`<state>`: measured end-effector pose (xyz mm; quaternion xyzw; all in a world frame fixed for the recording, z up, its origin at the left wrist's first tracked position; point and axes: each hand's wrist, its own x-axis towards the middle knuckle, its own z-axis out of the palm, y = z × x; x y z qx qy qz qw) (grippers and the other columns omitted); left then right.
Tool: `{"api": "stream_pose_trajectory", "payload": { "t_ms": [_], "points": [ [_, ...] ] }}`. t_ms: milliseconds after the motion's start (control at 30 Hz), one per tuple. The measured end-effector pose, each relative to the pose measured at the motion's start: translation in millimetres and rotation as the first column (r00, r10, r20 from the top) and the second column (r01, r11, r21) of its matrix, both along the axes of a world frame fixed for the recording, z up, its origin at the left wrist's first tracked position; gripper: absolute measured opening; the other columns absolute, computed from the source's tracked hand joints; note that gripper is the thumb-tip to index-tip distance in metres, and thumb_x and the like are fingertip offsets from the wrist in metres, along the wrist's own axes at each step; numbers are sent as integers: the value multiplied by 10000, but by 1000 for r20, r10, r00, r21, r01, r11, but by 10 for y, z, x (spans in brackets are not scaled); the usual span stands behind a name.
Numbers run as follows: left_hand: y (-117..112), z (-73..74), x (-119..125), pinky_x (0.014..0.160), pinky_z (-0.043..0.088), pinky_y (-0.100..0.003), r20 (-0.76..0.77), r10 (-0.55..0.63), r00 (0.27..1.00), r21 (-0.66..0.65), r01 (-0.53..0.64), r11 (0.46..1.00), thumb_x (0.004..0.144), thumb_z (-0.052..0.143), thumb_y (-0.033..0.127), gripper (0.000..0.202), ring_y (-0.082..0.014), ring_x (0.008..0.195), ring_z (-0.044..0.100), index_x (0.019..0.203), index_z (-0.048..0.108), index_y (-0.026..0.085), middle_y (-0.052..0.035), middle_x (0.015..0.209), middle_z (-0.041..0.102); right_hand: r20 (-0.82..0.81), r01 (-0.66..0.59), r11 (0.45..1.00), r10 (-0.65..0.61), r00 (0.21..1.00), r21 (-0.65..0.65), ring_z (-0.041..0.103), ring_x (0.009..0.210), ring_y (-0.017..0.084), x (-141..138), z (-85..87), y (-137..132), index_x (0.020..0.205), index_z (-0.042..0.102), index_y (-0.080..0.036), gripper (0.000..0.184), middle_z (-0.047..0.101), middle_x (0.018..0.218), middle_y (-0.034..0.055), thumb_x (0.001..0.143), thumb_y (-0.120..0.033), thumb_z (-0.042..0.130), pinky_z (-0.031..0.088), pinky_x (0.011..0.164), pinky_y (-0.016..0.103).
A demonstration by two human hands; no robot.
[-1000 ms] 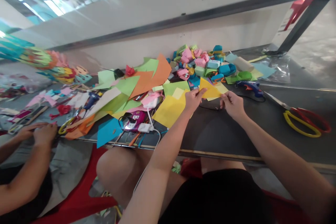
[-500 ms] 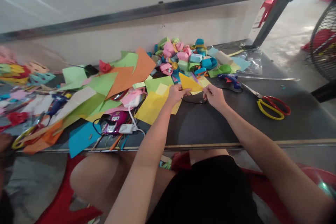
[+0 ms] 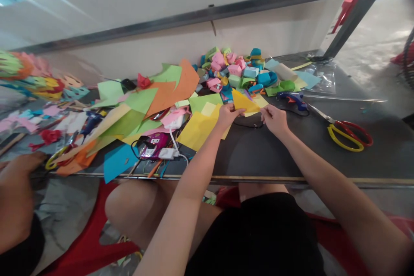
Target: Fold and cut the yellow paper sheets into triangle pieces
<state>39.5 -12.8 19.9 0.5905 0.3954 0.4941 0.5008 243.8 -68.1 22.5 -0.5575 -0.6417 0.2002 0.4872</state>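
Note:
A folded yellow paper triangle (image 3: 244, 102) is held just above the dark table (image 3: 291, 151). My left hand (image 3: 227, 116) pinches its left corner. My right hand (image 3: 274, 120) pinches its right corner. Both hands are closed on the paper, a little apart from each other. Behind the paper lies a heap of small folded paper pieces (image 3: 237, 71) in pink, green and blue. A larger yellow sheet (image 3: 198, 130) lies flat under my left wrist.
Loose coloured sheets (image 3: 142, 103) cover the table's left half. A blue glue gun (image 3: 293, 99) and red-and-yellow scissors (image 3: 347, 134) lie to the right. A pink device with a white charger (image 3: 158, 148) sits near the front edge. Another person's arm (image 3: 16, 198) is at far left.
Both hands keep their pinch on the yellow paper. The camera has swung a little, shifting the scene sideways; the other person's arm shows again at the left.

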Motion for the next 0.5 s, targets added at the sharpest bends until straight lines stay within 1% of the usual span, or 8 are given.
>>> {"api": "stream_pose_trajectory", "payload": {
  "t_ms": [100,167,233,333,433,500],
  "points": [
    [-14,30,-1,571,493,-233,14,7,1000,-6,-7,1000,652,878,484,388,-120,583,664,781,702,164,-26,675,718,-59,-14,1000,13,998,-18,572,473,140,7,20,-11,648,628,-220,454,627,546,12,904,-594,613,440,518,274],
    [-16,58,-13,554,481,-229,30,24,999,-11,-24,1000,647,885,481,392,-111,558,648,793,711,160,-24,659,711,-93,-53,998,52,994,-17,583,481,143,1,37,-26,676,656,-217,461,650,574,20,891,-623,615,455,527,279],
    [-1,74,-38,542,472,-226,52,45,998,2,-45,999,655,883,478,380,-104,533,634,786,718,162,-14,628,692,-79,-105,994,103,992,-23,594,498,143,-12,52,-39,708,681,-214,467,687,623,34,898,-632,595,468,539,281],
    [41,57,-77,513,441,-217,78,76,994,63,-81,995,688,863,475,343,-95,498,614,721,714,168,2,554,646,-30,-182,981,180,983,-69,599,508,138,-34,60,-44,727,711,-209,487,712,653,44,903,-640,572,479,548,274],
    [64,28,-75,497,431,-214,80,124,989,73,-130,989,709,854,470,325,-91,485,605,717,715,177,13,548,631,-10,-249,959,250,968,-135,569,463,128,-52,60,-44,704,719,-200,502,659,557,24,886,-651,591,462,522,264],
    [59,26,-44,492,434,-213,85,153,985,60,-158,986,727,845,477,325,-87,483,599,727,708,182,21,559,623,-14,-240,959,241,970,-148,521,416,118,-63,64,-50,683,711,-200,513,588,479,3,871,-666,611,425,487,261]
  ]
}}
